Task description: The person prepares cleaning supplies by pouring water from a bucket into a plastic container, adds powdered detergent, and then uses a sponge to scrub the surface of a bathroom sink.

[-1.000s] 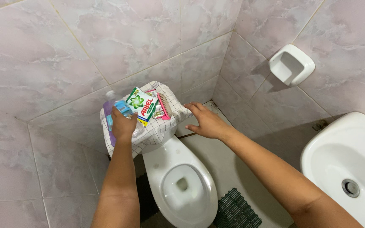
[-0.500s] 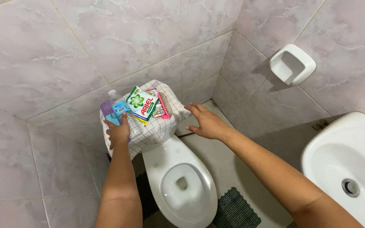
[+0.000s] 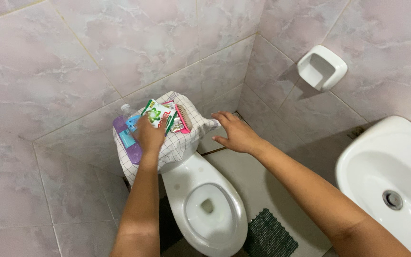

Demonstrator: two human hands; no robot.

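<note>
Left hand [image 3: 149, 135] is on the green packet [image 3: 158, 114], fingers curled over it, centre frame on the checked cloth [image 3: 177, 147]. Right hand [image 3: 236, 133] is spread flat at the cloth's edge. Bottles [image 3: 127, 135] and a pink brush [image 3: 183, 119] crowd it (tight lifting room). Toilet bowl [image 3: 205, 200] below.

Soft, even light from overhead; the glossy pink marbled wall tiles [image 3: 120, 43] show faint sheen, the white wall-mounted holder [image 3: 322, 67] casts a shadow, focus is sharp, edges slightly bowed

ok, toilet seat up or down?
Down. The seat lies flat on the bowl rim, the bowl opening visible through it; no lid shows.
</note>
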